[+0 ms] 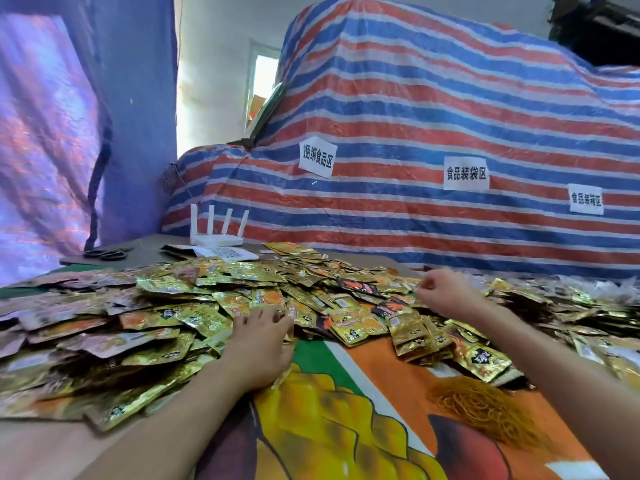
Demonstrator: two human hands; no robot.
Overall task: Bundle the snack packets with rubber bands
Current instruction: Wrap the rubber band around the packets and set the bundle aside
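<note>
- Snack packets (194,317): loose heap, directly under both hands.
- Left hand (259,344): fingers straight, pressing heap edge.
- Right hand (446,292): curled; contents unclear.
- Rubber bands (485,407): beside right forearm.

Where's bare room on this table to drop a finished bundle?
The printed cloth at the near edge is bare, bordered by the packet heap ahead and to the left, and by the rubber bands on the right. A smaller bare strip lies between the scissors and the router. The middle and both sides are crowded with packets.
</note>
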